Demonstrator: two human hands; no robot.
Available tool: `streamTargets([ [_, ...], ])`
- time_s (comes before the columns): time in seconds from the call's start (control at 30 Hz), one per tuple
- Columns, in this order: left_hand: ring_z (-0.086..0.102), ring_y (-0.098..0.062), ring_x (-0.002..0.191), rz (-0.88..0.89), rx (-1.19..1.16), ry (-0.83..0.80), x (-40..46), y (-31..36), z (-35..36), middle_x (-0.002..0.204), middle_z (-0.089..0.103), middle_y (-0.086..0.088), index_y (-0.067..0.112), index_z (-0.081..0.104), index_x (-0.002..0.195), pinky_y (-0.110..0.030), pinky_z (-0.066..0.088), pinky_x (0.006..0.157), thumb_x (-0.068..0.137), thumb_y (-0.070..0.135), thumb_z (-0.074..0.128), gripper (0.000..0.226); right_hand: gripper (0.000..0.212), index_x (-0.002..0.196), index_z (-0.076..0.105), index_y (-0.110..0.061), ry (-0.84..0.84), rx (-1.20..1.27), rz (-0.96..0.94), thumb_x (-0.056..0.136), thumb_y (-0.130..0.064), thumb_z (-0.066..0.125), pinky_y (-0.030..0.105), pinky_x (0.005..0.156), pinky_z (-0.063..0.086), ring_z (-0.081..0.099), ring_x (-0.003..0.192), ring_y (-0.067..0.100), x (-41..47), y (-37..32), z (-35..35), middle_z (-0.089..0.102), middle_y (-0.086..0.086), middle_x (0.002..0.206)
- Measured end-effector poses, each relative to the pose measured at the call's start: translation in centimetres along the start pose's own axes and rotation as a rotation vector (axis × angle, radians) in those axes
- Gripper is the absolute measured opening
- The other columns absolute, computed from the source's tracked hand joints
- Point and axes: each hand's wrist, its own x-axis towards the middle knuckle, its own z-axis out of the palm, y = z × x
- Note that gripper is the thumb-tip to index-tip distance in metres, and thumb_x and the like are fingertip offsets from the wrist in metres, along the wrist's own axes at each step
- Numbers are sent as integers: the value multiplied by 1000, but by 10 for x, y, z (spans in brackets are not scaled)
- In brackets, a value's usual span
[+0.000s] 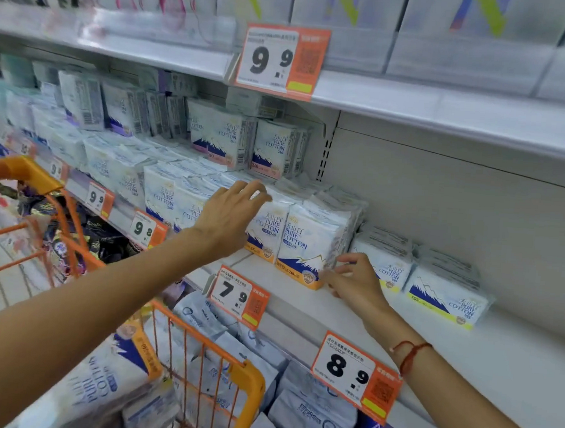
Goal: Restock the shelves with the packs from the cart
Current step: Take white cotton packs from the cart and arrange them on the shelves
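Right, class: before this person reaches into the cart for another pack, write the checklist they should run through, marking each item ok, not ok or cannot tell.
1. Orange-banded packs stand upright at the shelf front: ok.
2. Left hand rests on the packs' top, fingers straight, holding nothing: ok.
3. Right hand has let go of the end pack's lower corner: not ok, fingertips touch it.
4. Bare shelf in front for more stock: ok.
5. Cart holds packs within reach: ok.
6. Packs match the 7.9 price tag: cannot tell.
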Motion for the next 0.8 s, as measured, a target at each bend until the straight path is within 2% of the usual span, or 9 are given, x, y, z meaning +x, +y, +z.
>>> streamTargets([
  [0.13, 41, -18, 124, -66, -150, -46, -64, -19, -33, 140, 41, 7, 27, 44, 134, -31, 41, 92, 82, 17, 66, 58, 26, 101, 55, -19, -57, 10, -80, 82, -15, 71, 38, 87, 51, 62, 91, 21, -37, -16, 2, 60, 2, 100],
  [0.23, 43, -15, 124, -157, -217, -87, -124, -40, -47, 136, 45, 11, 32, 46, 131, -32, 46, 91, 84, 26, 66, 52, 13, 89, 61, -20, -229, -36, -163, 84, -9, 66, 28, 75, 51, 63, 74, 17, -68, -29, 17, 64, 4, 93],
  [0.3, 46, -14, 122, -228, -240, -127, -163, -54, -54, 133, 49, 11, 33, 49, 129, -34, 48, 89, 84, 32, 66, 48, 15, 86, 63, -20, -355, -110, -242, 86, -6, 62, 23, 69, 51, 62, 70, 14, -91, -37, 32, 65, 4, 88],
  [0.4, 51, -15, 117, -315, -240, -197, -213, -71, -62, 129, 53, 12, 32, 53, 127, -34, 47, 89, 86, 40, 63, 43, 19, 86, 63, -27, -507, -251, -356, 90, -8, 58, 27, 75, 50, 61, 78, 17, -121, -42, 62, 64, -2, 89],
  [0.5, 52, -16, 117, -441, -160, -259, -250, -84, -56, 130, 54, 9, 30, 53, 127, -32, 48, 89, 91, 43, 54, 39, 11, 97, 62, -27, -630, -419, -436, 93, -20, 55, 29, 77, 50, 58, 80, 12, -141, -37, 100, 60, -9, 91],
  [0.53, 50, -17, 119, -486, -132, -318, -260, -85, -50, 133, 52, 8, 30, 51, 128, -32, 46, 92, 92, 46, 50, 40, 14, 106, 60, -26, -669, -490, -452, 93, -25, 54, 32, 81, 50, 59, 87, 13, -147, -35, 114, 60, -8, 99],
  [0.6, 39, -18, 129, -472, -20, -450, -271, -82, -33, 141, 42, 5, 26, 46, 134, -34, 36, 104, 93, 52, 42, 48, 37, 129, 49, -21, -742, -619, -446, 94, -32, 52, 38, 94, 47, 56, 109, 19, -154, -32, 140, 53, 0, 127],
  [0.7, 29, -19, 135, -449, 64, -445, -275, -79, -18, 145, 36, 1, 20, 45, 136, -35, 25, 110, 93, 62, 25, 63, 54, 146, 27, -15, -728, -668, -379, 98, -36, 43, 40, 105, 38, 43, 130, 26, -158, -29, 175, 32, 7, 150],
  [0.8, 36, -17, 126, -500, 58, -357, -269, -80, -17, 133, 45, 3, 22, 58, 120, -32, 31, 103, 92, 65, 18, 65, 56, 134, 34, -1, -634, -591, -160, 96, -41, 40, 35, 96, 40, 43, 127, 31, -149, -26, 202, 30, 16, 146],
])
